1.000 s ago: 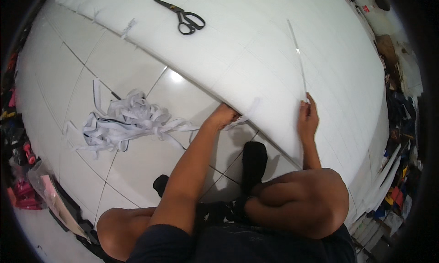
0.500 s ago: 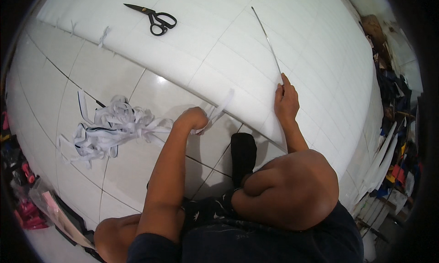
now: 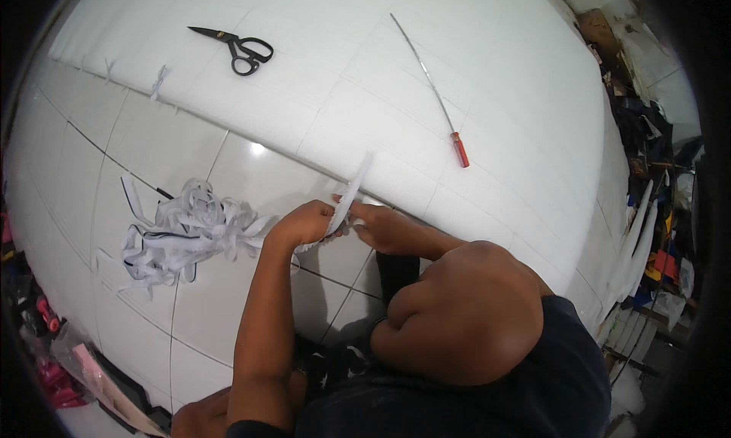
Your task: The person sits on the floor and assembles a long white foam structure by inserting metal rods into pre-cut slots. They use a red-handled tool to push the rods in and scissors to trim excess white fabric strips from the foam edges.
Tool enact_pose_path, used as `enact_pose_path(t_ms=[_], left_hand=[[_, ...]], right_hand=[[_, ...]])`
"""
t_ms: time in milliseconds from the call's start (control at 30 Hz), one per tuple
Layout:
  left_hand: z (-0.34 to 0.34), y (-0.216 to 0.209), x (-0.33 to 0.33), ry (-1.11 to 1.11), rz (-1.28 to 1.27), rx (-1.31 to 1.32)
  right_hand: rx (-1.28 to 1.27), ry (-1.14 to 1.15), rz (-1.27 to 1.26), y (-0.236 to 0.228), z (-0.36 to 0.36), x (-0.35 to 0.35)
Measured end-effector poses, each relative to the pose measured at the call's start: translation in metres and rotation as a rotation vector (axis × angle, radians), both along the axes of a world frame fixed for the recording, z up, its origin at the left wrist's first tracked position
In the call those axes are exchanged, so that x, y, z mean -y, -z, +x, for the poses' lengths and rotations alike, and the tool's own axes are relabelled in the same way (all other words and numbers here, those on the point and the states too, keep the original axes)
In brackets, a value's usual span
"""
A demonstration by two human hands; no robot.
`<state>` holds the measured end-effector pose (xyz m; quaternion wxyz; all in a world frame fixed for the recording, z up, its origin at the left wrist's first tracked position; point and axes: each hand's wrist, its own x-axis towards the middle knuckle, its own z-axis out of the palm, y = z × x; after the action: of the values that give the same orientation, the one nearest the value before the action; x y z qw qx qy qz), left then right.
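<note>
A white fabric strip (image 3: 353, 192) runs up past the edge of a thick white foam sheet (image 3: 282, 126). My left hand (image 3: 306, 223) is closed round its lower part. From the other side my right hand (image 3: 384, 228) meets the same strip, its fingers bent onto it by the left fingertips; their exact grip is partly hidden. On the foam, beyond the hands, lies a long thin screwdriver (image 3: 459, 149) with a red handle, touched by neither hand. To the left of my left hand a tangled bundle of white strips with dark edging (image 3: 194, 228) lies on the tiled floor.
Black scissors (image 3: 242, 51) rest on the foam at the far left. Short white ties (image 3: 158, 83) stick out along the foam's near edge. Piled clutter (image 3: 659, 179) lines the right side. Pink items and plastic bags (image 3: 61, 362) lie at the lower left.
My right hand has let go of the screwdriver, leaving it on the foam, and has come left and nearer to the strip. My left hand still holds the strip.
</note>
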<state>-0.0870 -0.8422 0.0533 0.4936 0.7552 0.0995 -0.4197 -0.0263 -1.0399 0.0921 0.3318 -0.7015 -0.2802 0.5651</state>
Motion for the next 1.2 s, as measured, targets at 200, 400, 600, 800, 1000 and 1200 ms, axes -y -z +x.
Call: enact_pose_path(t_ms=[200, 400, 600, 800, 1000, 1200], left_hand=[[0.002, -0.029, 0.008, -0.233, 0.205, 0.285], [0.008, -0.060, 0.032, -0.379, 0.039, 0.347], [0.012, -0.052, 0.043, -0.299, 0.122, 0.480], [0.008, -0.039, 0.051, -0.346, 0.271, 0.705], [0.003, -0.014, 0.051, -0.362, 0.212, 0.834], [0.010, -0.016, 0.056, -0.412, 0.262, 0.704]], right_hand=[[0.086, 0.114, 0.049, 0.014, -0.007, -0.013], [0.847, -0.258, 0.199, 0.005, -0.014, 0.028], [1.129, -0.327, 0.286, 0.004, -0.002, 0.041], [1.098, -0.277, 0.423, -0.019, 0.025, 0.044], [1.148, -0.268, 0.578, -0.017, 0.066, 0.025], [1.046, -0.116, 0.347, 0.002, 0.079, 0.003]])
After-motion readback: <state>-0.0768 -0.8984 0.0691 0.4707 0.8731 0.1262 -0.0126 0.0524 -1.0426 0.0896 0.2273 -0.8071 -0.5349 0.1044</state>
